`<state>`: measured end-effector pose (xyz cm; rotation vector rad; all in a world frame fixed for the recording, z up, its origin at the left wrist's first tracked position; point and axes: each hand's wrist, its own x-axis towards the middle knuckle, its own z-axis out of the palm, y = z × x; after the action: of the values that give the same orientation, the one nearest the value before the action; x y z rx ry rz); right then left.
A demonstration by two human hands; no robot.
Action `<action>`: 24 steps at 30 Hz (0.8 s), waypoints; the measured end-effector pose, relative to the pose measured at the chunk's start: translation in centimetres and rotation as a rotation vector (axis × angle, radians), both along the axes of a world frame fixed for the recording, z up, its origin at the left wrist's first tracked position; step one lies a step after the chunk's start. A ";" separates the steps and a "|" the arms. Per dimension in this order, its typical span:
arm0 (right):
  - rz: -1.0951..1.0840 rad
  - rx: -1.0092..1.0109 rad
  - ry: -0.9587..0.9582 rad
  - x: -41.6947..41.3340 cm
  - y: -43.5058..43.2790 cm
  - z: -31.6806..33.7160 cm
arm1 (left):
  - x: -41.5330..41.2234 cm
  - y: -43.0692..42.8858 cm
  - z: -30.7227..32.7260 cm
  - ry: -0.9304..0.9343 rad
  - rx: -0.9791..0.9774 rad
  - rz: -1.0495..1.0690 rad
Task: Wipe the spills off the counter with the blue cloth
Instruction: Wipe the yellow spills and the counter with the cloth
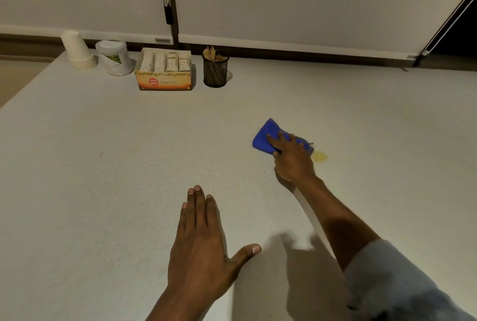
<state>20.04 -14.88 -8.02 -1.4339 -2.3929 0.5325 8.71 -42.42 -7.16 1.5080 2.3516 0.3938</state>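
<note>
A folded blue cloth (pixel 265 136) lies on the pale counter (pixel 103 165), right of centre. My right hand (pixel 293 158) presses down on it with fingers spread over its near half. A small yellow spill (pixel 320 156) sits on the counter just right of the cloth's near corner, touching or nearly touching it. My left hand (pixel 204 240) rests flat on the counter nearer to me, palm down, thumb out to the right, holding nothing.
Along the back wall stand a stack of paper cups (pixel 78 51), a white canister (pixel 114 57), an open box of tea bags (pixel 165 70) and a black mesh cup of wooden stirrers (pixel 215 69). The counter's left edge runs diagonally at far left.
</note>
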 end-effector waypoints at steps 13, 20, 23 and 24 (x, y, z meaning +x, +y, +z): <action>0.122 0.064 -0.049 2.4 -2.7 0.0 | -0.4 1.3 0.5 0.020 -0.008 -0.098; 0.172 0.031 0.018 -1.1 -5.5 1.0 | 0.7 2.3 0.4 -0.002 0.037 -0.073; 0.221 0.070 0.007 2.7 -8.5 0.5 | 1.0 3.3 0.0 -0.016 0.122 -0.096; 0.185 0.070 0.011 4.5 -8.4 0.3 | 1.0 3.5 -0.2 -0.022 0.128 -0.105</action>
<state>24.56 -23.25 -7.71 -1.1846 -2.5239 0.4936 9.75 -38.93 -7.33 1.6678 2.2561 0.5413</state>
